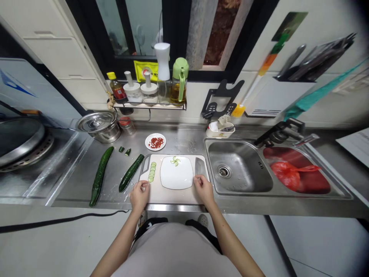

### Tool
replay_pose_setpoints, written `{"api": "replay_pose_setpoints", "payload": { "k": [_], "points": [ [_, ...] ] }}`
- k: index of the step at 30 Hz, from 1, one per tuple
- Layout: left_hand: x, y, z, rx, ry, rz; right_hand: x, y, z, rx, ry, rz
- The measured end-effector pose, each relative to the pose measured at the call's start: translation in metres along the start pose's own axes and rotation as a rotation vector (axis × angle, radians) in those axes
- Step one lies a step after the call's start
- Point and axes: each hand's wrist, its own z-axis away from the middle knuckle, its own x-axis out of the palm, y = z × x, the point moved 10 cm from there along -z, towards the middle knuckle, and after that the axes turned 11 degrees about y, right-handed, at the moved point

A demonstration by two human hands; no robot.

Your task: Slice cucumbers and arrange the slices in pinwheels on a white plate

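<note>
A white squarish plate [176, 177] rests on the cutting board [161, 197]; a small fan of cucumber slices [175, 161] lies near its far edge. Left of the plate, a row of overlapping cucumber slices [152, 172] runs along the board. My left hand [140, 195] is at the board's left edge, just below that row, its fingers pinched together; what they hold, if anything, is hidden. My right hand [204, 189] is closed in a pinch beside the plate's right edge. I cannot tell whether it grips the rim. A grey panel [200, 166] shows just beyond it.
On the left lie a whole cucumber [100, 175], a cut cucumber [131, 173] and small cucumber ends [127, 152]. A saucer of chopped red pieces [156, 142] stands behind the board. To the right is a sink [239, 188]; a lidded pot [99, 127] stands back left.
</note>
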Motion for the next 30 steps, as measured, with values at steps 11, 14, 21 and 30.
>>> {"api": "replay_pose_setpoints", "payload": {
  "k": [11, 14, 21, 30],
  "points": [
    [0.004, 0.005, -0.012, 0.006, 0.017, -0.168, 0.005, 0.002, 0.007, 0.005, -0.019, 0.002],
    [0.010, 0.009, -0.013, 0.002, 0.011, -0.186, 0.008, -0.002, 0.007, -0.013, -0.030, 0.003],
    [0.013, 0.015, -0.013, 0.015, 0.029, -0.084, 0.004, -0.008, 0.005, -0.039, -0.012, -0.013],
    [0.017, 0.053, -0.019, -0.182, -0.148, 0.727, 0.013, -0.048, 0.003, -0.038, -0.086, -0.163]
  ]
}}
